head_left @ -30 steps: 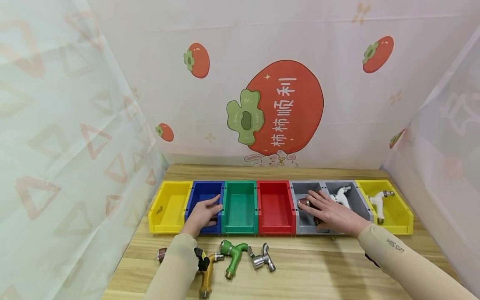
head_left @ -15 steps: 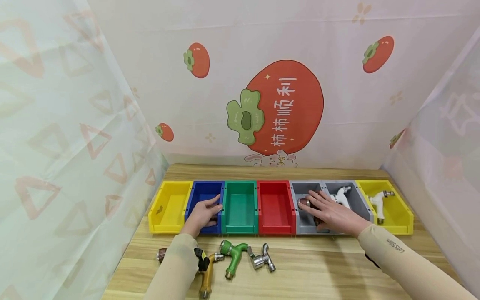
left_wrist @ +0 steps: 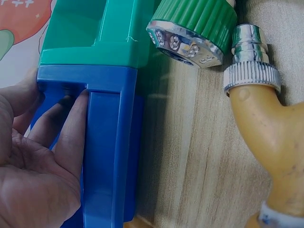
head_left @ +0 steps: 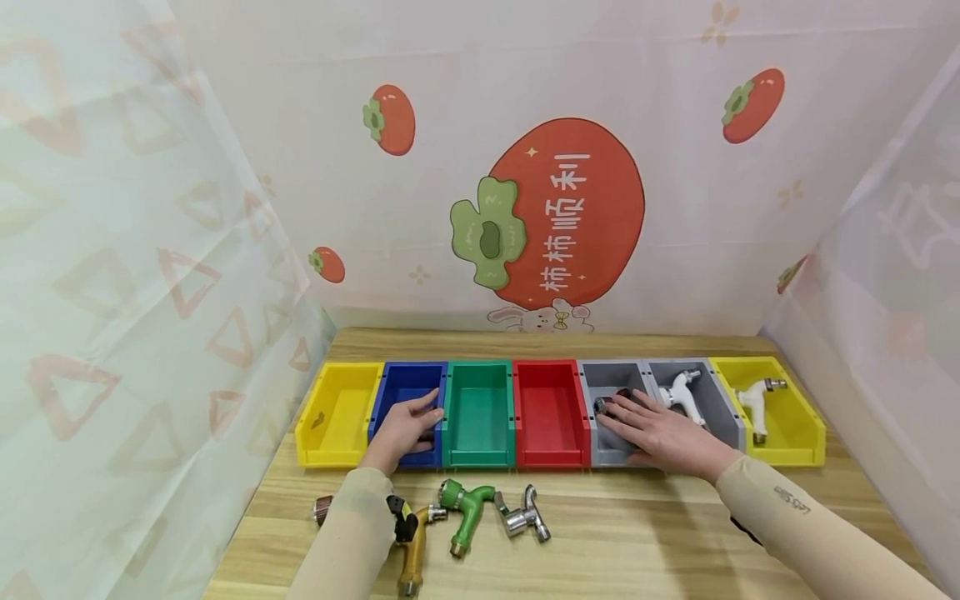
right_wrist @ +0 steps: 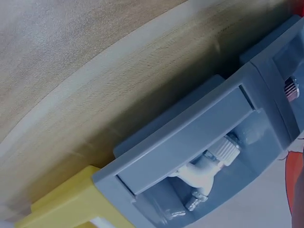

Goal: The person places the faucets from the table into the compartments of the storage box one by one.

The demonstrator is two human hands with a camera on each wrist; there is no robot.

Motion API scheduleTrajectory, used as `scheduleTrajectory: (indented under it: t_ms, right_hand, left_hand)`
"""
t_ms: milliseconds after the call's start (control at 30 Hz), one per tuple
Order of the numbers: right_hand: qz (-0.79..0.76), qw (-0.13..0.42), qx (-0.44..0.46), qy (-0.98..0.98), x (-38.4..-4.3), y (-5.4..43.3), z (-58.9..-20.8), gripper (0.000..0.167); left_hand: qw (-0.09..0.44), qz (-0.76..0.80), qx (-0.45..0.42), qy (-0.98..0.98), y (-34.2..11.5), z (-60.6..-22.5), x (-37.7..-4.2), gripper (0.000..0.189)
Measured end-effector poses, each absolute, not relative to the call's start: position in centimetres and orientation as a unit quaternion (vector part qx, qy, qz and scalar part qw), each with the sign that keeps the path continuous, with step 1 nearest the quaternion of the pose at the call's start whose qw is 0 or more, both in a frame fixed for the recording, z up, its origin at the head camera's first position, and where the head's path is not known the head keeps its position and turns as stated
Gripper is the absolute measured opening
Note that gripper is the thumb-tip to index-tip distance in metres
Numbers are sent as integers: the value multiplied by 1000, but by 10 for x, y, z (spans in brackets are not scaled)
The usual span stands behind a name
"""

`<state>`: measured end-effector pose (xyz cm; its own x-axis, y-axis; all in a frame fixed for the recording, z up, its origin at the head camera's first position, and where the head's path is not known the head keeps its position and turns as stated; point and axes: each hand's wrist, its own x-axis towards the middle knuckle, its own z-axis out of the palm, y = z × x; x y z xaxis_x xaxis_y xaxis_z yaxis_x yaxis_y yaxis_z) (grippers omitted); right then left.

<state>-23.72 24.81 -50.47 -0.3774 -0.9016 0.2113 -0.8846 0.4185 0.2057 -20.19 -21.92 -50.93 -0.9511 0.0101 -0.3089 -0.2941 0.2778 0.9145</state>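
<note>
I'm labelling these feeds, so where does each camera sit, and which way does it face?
Head: on the head, facing forward and down over storage bins; left hand, right hand, sleeves show.
Left wrist: on that wrist, facing the blue bin; left hand shows.
Right wrist: on that wrist, facing a gray bin; any hand unclear.
Head and left wrist share the green faucet.

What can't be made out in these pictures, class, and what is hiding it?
- Head view: most of the dark item in the grey bin, covered by the right grip.
- Head view: what joins the brown knob, behind the left sleeve.
- Head view: right sleeve lettering, too small.
- Left wrist view: part of the orange faucet, cut off by the edge.
</note>
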Motion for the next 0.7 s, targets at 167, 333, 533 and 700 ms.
scheduleTrajectory:
  t_ms: [167,333,533,700]
  right_hand:
    - [-29,168,543,-822,-232,243,-500,93]
    - [-11,173,547,-819,-225,234,-499,92]
    - [3,152,554,-819,-215,219,-498,94]
    - [20,134,575,-807,-208,202,-498,97]
  left_hand:
    - [129,596,-91,788,-220,-509,-202,57]
    - [127,592,-91,791,-220,-510,-203,56]
    - [127,588,-93,794,-220,-512,-204,56]
    - [130,594,-92,789,-221,-512,-204,56]
